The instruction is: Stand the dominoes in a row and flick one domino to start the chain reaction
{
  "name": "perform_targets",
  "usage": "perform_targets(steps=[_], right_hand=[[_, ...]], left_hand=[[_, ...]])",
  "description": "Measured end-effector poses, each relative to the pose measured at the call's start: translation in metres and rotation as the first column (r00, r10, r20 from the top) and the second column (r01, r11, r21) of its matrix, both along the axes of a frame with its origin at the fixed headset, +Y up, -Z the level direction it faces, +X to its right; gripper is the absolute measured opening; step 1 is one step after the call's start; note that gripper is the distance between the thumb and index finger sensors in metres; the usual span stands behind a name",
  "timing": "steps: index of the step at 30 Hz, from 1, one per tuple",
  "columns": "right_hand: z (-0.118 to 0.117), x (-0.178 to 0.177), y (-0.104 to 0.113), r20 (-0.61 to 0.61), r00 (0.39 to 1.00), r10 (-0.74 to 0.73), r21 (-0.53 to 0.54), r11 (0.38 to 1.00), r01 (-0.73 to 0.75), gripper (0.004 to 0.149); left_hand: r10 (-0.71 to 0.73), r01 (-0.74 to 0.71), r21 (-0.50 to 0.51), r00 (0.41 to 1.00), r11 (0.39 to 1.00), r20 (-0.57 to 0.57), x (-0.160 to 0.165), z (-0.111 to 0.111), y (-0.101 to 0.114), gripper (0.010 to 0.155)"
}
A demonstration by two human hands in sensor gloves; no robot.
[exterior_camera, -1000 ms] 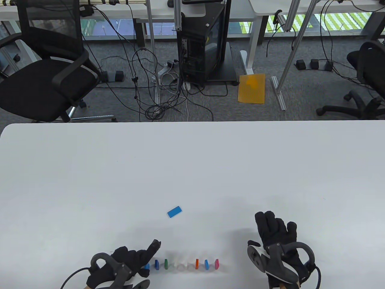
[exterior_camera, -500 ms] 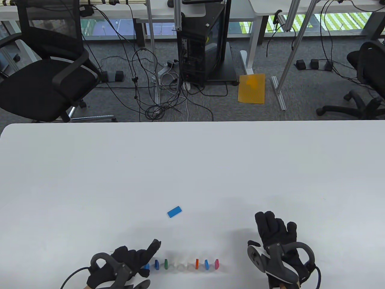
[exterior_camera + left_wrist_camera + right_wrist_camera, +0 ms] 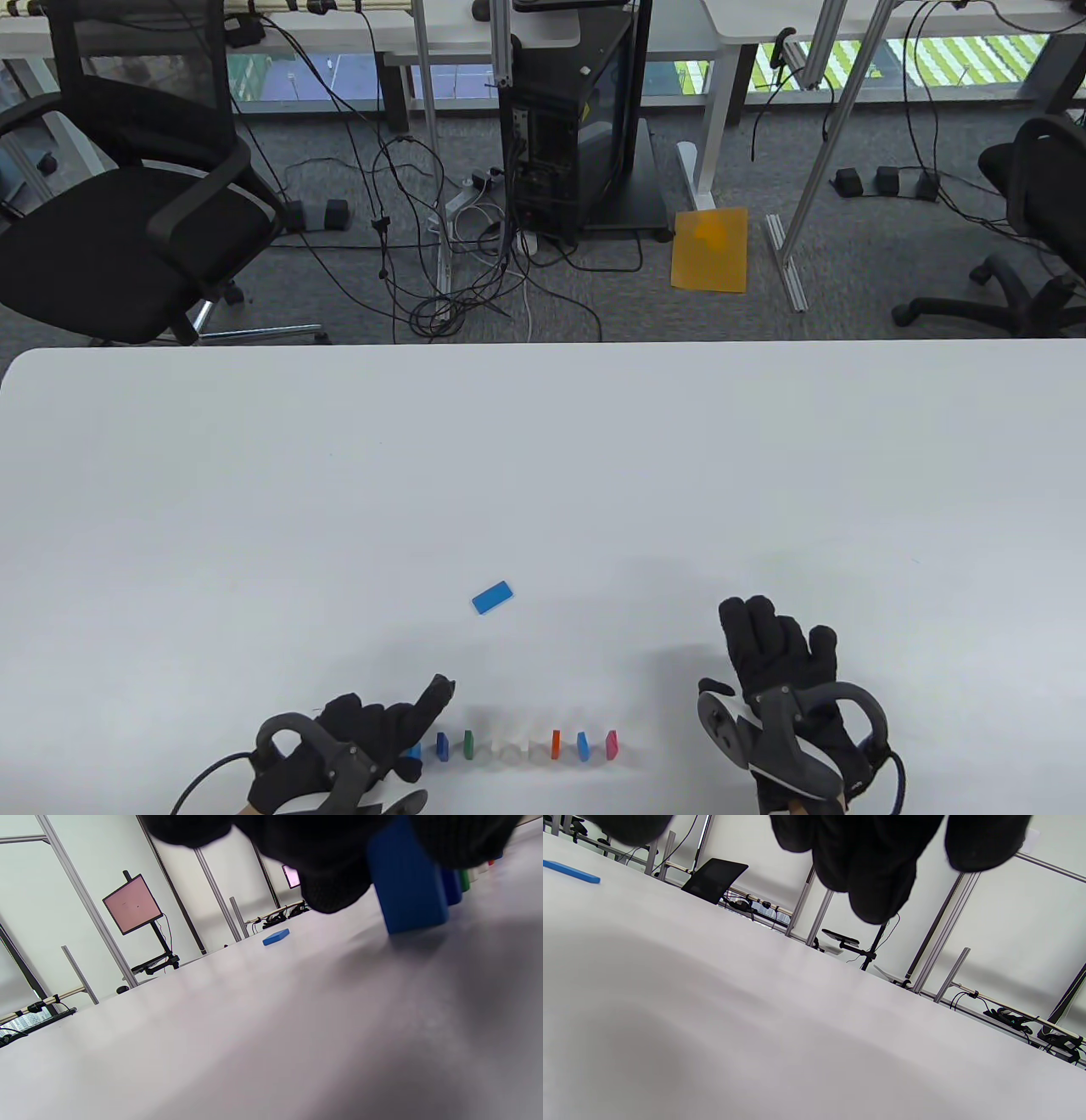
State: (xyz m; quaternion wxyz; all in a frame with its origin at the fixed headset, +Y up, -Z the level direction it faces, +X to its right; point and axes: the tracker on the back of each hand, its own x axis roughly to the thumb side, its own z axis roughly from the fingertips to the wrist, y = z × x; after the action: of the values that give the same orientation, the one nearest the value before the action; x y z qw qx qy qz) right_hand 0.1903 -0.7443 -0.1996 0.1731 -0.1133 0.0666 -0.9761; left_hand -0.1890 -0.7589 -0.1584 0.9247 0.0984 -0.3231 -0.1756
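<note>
Several colored dominoes stand in a row [image 3: 517,745] near the table's front edge, from a light blue domino [image 3: 414,750] at the left to a pink domino [image 3: 612,744] at the right. My left hand [image 3: 382,734] is at the row's left end, its index finger pointing away. In the left wrist view, the fingers [image 3: 331,878] close on the top of the light blue domino [image 3: 407,895] from both sides. My right hand [image 3: 780,654] lies flat on the table to the right of the row, fingers straight and holding nothing.
A spare blue domino [image 3: 493,597] lies flat on the white table [image 3: 543,475], beyond the row; it also shows as the blue domino [image 3: 275,937] in the left wrist view. Office chairs, cables and a computer tower stand on the floor past the far edge.
</note>
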Motion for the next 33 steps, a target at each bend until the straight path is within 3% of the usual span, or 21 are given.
perform_targets(steps=[12, 20, 26, 33], right_hand=[[0.0, 0.001, 0.001, 0.0, 1.0, -0.004, 0.002, 1.0, 0.004, 0.094], [0.001, 0.001, 0.001, -0.002, 1.0, -0.013, 0.01, 1.0, 0.013, 0.094], [0.0, 0.002, 0.0, 0.006, 1.0, -0.017, 0.007, 1.0, 0.017, 0.094], [-0.002, 0.004, -0.003, 0.023, 1.0, -0.006, -0.011, 1.0, 0.006, 0.093]], left_hand=[[-0.007, 0.007, 0.003, 1.0, 1.0, -0.001, 0.0, 0.001, 0.0, 0.094], [0.068, -0.061, 0.086, 0.994, 0.994, -0.081, -0.022, -0.003, 0.026, 0.09], [0.136, -0.13, 0.05, 0.981, 0.99, -0.14, -0.034, -0.034, 0.047, 0.075], [0.125, -0.128, -0.005, 0.98, 0.992, -0.154, -0.008, -0.086, 0.057, 0.072]])
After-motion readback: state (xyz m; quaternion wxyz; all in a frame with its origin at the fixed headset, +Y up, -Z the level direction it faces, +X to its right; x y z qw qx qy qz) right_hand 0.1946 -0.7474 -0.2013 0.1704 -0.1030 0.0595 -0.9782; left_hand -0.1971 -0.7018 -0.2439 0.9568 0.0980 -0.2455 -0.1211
